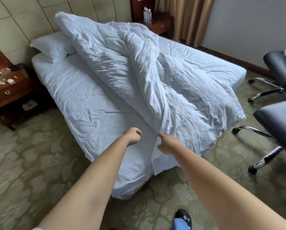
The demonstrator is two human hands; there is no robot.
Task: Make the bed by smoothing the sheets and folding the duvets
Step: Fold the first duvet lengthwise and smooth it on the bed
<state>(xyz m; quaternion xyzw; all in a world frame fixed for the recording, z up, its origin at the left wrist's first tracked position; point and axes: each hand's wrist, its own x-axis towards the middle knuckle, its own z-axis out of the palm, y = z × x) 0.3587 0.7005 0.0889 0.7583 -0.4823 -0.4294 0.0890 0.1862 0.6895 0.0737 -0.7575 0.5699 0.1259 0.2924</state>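
Note:
A bed with a wrinkled white sheet (82,103) fills the middle of the view. A crumpled white duvet (139,67) lies in a long heap from the headboard to the near corner, its edge hanging over the foot. A pillow (51,45) rests at the head, partly under the duvet. My left hand (134,135) hovers over the sheet near the foot with fingers curled and nothing in it. My right hand (168,143) is at the duvet's near edge, thumb and fingers apart and touching the fabric; I see no firm grip.
A wooden nightstand (11,93) with clutter stands left of the bed. Two black office chairs (278,113) on wheeled bases crowd the right side. Another nightstand with water bottles (147,14) and curtains sit at the back. Patterned carpet surrounds the bed; my shoe (183,218) is below.

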